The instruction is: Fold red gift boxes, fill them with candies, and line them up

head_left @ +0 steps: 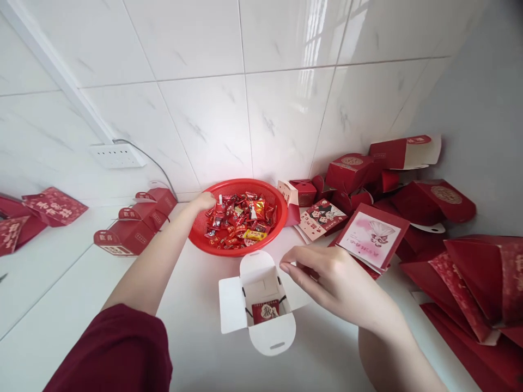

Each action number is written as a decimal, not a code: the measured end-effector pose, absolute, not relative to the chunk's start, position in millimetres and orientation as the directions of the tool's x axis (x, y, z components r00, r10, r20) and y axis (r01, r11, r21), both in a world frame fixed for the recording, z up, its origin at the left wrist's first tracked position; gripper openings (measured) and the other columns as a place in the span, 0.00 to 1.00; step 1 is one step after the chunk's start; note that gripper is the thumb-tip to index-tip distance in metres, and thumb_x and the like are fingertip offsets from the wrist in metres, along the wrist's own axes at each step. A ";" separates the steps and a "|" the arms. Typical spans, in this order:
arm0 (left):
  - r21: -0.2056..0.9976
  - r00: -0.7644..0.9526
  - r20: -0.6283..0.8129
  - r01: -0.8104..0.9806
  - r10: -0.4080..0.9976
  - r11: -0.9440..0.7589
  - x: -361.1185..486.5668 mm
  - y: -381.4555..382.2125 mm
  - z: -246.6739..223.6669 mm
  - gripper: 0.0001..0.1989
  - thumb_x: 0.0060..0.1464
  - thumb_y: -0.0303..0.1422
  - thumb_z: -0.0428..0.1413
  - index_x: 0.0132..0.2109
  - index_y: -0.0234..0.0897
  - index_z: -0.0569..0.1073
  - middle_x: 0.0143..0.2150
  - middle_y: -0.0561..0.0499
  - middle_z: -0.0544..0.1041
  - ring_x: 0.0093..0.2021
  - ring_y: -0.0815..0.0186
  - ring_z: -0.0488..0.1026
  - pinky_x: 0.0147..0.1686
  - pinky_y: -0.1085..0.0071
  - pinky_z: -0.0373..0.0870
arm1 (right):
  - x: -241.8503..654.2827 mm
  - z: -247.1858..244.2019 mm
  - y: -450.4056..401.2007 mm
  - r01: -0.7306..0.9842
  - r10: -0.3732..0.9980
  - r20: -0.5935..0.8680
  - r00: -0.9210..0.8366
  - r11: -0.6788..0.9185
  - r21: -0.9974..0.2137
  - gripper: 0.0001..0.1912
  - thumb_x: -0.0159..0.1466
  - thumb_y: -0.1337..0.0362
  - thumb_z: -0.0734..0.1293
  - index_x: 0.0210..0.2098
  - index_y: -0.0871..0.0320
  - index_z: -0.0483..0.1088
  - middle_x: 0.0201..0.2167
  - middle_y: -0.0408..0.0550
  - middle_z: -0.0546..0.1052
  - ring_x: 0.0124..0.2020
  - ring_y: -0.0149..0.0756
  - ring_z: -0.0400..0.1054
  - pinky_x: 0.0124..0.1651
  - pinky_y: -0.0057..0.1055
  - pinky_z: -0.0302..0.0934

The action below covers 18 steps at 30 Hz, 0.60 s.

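Observation:
My left hand [204,201] reaches over the left rim of a red plastic basket [196,240]. Its fingertips are partly hidden, so whether they hold a candy cannot be made out. Inside the basket lies a pile of wrapped candies [239,218], mostly red, with a yellow one among them. In front of it stands an open gift box [257,288], white inside, with its flaps folded outward. A dark red packet with pale lettering [265,312] lies at its bottom. My right hand [327,267] is closed at the box's right flap, thumb and forefinger together at the flap's edge.
Closed red gift boxes [141,218] stand in a row at left, beyond them more red boxes [53,207]. Many red boxes [355,171] crowd the right side, with a printed square card box [371,235] nearest my right hand. A socket strip [116,156] hangs on the tiled wall.

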<state>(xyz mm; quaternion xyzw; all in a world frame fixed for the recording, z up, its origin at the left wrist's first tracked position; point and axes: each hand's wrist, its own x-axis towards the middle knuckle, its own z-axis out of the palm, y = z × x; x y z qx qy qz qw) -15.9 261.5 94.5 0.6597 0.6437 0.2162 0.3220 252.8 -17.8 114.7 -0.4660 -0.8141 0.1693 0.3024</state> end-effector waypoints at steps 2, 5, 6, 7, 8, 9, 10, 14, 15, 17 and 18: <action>0.691 0.068 -0.182 0.719 0.981 0.078 -12.2 275.3 80.9 0.18 0.63 0.39 0.56 0.55 0.33 0.71 0.54 0.45 0.72 0.50 0.55 0.73 0.48 0.57 0.74 | 257.3 114.9 -15.9 0.675 0.863 0.349 -0.366 0.504 -0.538 0.13 0.73 0.62 0.57 0.36 0.56 0.69 0.25 0.43 0.72 0.24 0.30 0.64 0.30 0.27 0.55; 0.686 0.075 -0.253 0.717 0.965 0.124 -14.2 289.1 66.2 0.17 0.63 0.39 0.55 0.54 0.33 0.71 0.52 0.44 0.73 0.48 0.58 0.74 0.47 0.58 0.74 | 263.1 114.9 -11.9 0.707 0.873 0.348 -0.342 0.482 -0.517 0.14 0.73 0.62 0.56 0.34 0.56 0.68 0.24 0.42 0.72 0.23 0.30 0.64 0.28 0.27 0.55; 0.695 0.088 -0.267 0.707 0.960 0.128 -16.9 292.7 63.1 0.18 0.63 0.41 0.54 0.52 0.32 0.73 0.49 0.44 0.75 0.46 0.58 0.75 0.45 0.60 0.75 | 264.6 114.8 -10.4 0.713 0.877 0.343 -0.337 0.476 -0.515 0.14 0.73 0.61 0.56 0.34 0.56 0.68 0.24 0.42 0.72 0.23 0.30 0.64 0.28 0.27 0.56; 0.711 0.107 -0.271 0.693 0.957 0.124 -20.3 296.0 60.7 0.19 0.64 0.43 0.53 0.50 0.31 0.74 0.45 0.44 0.77 0.44 0.59 0.76 0.43 0.62 0.75 | 265.9 114.7 -8.8 0.716 0.879 0.339 -0.334 0.471 -0.516 0.15 0.73 0.61 0.56 0.34 0.56 0.69 0.24 0.43 0.72 0.23 0.30 0.65 0.28 0.27 0.56; 0.730 0.126 -0.262 0.675 0.957 0.111 -23.9 298.9 58.8 0.21 0.64 0.45 0.52 0.48 0.31 0.76 0.41 0.44 0.79 0.42 0.60 0.77 0.41 0.65 0.75 | 266.9 114.6 -7.4 0.717 0.881 0.338 -0.331 0.468 -0.517 0.15 0.73 0.61 0.56 0.34 0.56 0.69 0.24 0.43 0.72 0.23 0.31 0.66 0.28 0.28 0.57; 0.749 0.142 -0.242 0.656 0.960 0.091 -27.5 301.5 56.9 0.23 0.64 0.47 0.50 0.47 0.31 0.77 0.38 0.45 0.79 0.40 0.61 0.77 0.39 0.68 0.74 | 267.6 114.7 -6.1 0.717 0.880 0.340 -0.330 0.468 -0.516 0.15 0.73 0.61 0.56 0.35 0.56 0.70 0.25 0.44 0.73 0.23 0.31 0.66 0.28 0.28 0.57; 0.764 0.149 -0.215 0.642 0.965 0.071 -30.5 303.9 54.8 0.23 0.64 0.48 0.49 0.47 0.32 0.77 0.36 0.45 0.79 0.39 0.62 0.77 0.38 0.70 0.73 | 268.0 114.9 -4.9 0.718 0.879 0.345 -0.330 0.470 -0.514 0.15 0.73 0.61 0.56 0.35 0.56 0.70 0.25 0.44 0.73 0.23 0.32 0.67 0.28 0.28 0.58; 0.751 0.120 -0.173 0.658 0.978 0.052 -34.4 311.4 42.9 0.17 0.64 0.42 0.52 0.52 0.33 0.73 0.46 0.45 0.77 0.44 0.62 0.76 0.44 0.64 0.74 | 266.6 116.1 -1.0 0.727 0.864 0.388 -0.322 0.488 -0.483 0.15 0.73 0.62 0.56 0.36 0.56 0.72 0.24 0.45 0.74 0.23 0.32 0.67 0.27 0.27 0.59; 0.739 0.119 -0.191 0.671 0.974 0.063 -33.6 312.6 39.7 0.16 0.64 0.40 0.54 0.52 0.33 0.72 0.50 0.45 0.75 0.46 0.61 0.75 0.46 0.61 0.74 | 265.7 116.1 0.0 0.730 0.861 0.396 -0.321 0.491 -0.476 0.15 0.73 0.62 0.56 0.36 0.56 0.72 0.24 0.45 0.74 0.22 0.32 0.67 0.27 0.27 0.59; 0.720 0.134 -0.237 0.689 0.962 0.081 -30.9 313.7 34.5 0.16 0.63 0.38 0.55 0.54 0.34 0.71 0.54 0.45 0.73 0.49 0.58 0.73 0.48 0.57 0.74 | 263.8 115.4 2.0 0.736 0.857 0.399 -0.326 0.494 -0.463 0.15 0.73 0.61 0.56 0.36 0.56 0.72 0.24 0.45 0.74 0.22 0.32 0.67 0.27 0.27 0.58; 0.717 0.147 -0.256 0.692 0.955 0.086 -29.4 313.4 32.7 0.16 0.63 0.38 0.55 0.54 0.34 0.71 0.54 0.45 0.72 0.50 0.58 0.73 0.48 0.58 0.74 | 263.1 114.8 3.0 0.739 0.856 0.397 -0.331 0.497 -0.455 0.15 0.73 0.61 0.56 0.36 0.56 0.71 0.24 0.45 0.74 0.22 0.32 0.67 0.27 0.27 0.58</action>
